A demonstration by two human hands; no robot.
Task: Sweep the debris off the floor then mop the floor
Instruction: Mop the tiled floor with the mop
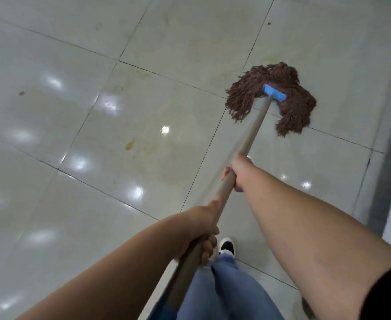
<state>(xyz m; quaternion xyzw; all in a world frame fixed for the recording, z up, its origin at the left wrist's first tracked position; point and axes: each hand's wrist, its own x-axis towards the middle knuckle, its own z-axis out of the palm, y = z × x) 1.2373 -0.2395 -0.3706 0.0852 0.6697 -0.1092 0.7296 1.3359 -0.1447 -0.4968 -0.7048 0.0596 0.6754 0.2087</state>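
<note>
Lying flat on the shiny floor [79, 107], the brown mop head [273, 98] sits near the gray wall edge [390, 144]; lots of room spreads left. Both hands grip the long handle [252, 137]: right hand [238, 172] ahead, left hand [199, 229] behind.
</note>
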